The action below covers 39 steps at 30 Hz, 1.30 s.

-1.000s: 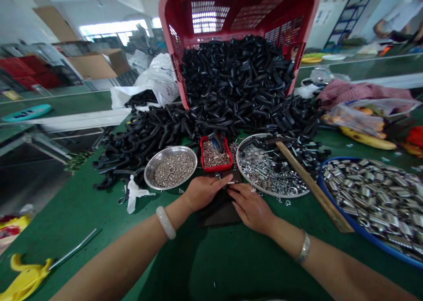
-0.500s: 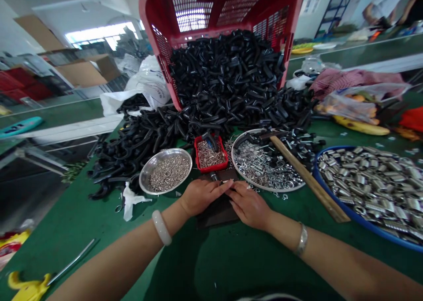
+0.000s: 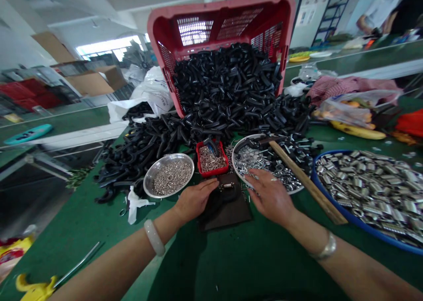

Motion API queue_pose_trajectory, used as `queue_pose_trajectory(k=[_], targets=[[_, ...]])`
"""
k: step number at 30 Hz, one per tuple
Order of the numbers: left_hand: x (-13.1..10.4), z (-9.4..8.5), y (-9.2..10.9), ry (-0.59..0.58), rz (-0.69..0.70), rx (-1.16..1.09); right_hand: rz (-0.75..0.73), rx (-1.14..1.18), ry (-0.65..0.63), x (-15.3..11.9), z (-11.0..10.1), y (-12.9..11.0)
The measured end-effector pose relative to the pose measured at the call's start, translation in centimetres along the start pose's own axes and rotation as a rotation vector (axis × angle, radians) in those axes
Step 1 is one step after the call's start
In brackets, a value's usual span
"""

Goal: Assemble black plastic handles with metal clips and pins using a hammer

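A black handle with a small metal fitting at its end is pinned on a dark mat by the left hand, fingers flat and closed over it. The right hand is spread open, empty, at the rim of the metal tray of rings. The fitting could be knocked loose if the handle is allowed to roll, and rings could be swept onto the green table by the wrist.

The table is green. The big basket is red. The parts inside are black. The banana at the right is yellow.
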<state>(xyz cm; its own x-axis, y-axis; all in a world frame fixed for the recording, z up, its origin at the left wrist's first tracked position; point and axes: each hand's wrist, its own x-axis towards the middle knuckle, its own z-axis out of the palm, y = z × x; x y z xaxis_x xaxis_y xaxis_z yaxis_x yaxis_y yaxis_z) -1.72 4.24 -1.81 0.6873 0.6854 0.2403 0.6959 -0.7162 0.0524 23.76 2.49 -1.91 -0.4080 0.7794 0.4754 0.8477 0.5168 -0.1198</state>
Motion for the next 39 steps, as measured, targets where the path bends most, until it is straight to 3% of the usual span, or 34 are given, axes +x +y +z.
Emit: queue_pose_trajectory(k=[2, 4, 7, 9, 12, 14, 16, 19, 24, 28, 34, 39], targets=[[-0.3, 0.3, 0.2, 0.073, -0.03, -0.1, 0.218, -0.228, -0.052, -1.0, -2.3, 2.3], [-0.4, 0.4, 0.4, 0.073, -0.004, -0.152, 0.383, -0.366, -0.181, -2.3, -4.1, 4.7], [-0.4, 0.3, 0.8, 0.037, -0.003, -0.146, 0.494, -0.336, -0.354, -3.7, -5.3, 7.7], [-0.2, 0.0, 1.1, 0.001, -0.024, -0.118, 0.554, -0.168, -0.371, -3.7, -5.3, 9.0], [-0.1, -0.6, 1.5, -0.058, -0.054, -0.074, 0.729, 0.381, -0.362, -2.2, -5.3, 9.7], [-0.2, -0.8, 1.8, -0.095, -0.079, -0.057, 0.846, 0.771, -0.341, -1.2, -5.3, 9.1], [-0.3, -0.8, 2.1, -0.133, -0.112, -0.043, 0.886, 0.965, -0.287, -1.1, -5.5, 7.8], [-0.5, -0.5, 2.7, -0.154, -0.176, -0.027, 0.794, 0.928, -0.211, -3.6, -5.7, 5.0], [-0.4, 0.0, 3.5, -0.136, -0.251, -0.008, 0.365, 0.526, -0.348, -9.1, -6.3, 2.0], [-0.3, 0.0, 3.5, -0.135, -0.265, -0.013, 0.113, 0.263, -0.318, -9.2, -7.2, 1.1], [-0.5, 0.1, 3.5, -0.113, -0.282, 0.007, 0.078, 0.154, -0.074, -7.9, -8.4, 0.6], [-0.6, 0.2, 3.3, -0.103, -0.275, -0.015, 0.062, 0.202, -0.316, -8.0, -8.4, 1.3]])
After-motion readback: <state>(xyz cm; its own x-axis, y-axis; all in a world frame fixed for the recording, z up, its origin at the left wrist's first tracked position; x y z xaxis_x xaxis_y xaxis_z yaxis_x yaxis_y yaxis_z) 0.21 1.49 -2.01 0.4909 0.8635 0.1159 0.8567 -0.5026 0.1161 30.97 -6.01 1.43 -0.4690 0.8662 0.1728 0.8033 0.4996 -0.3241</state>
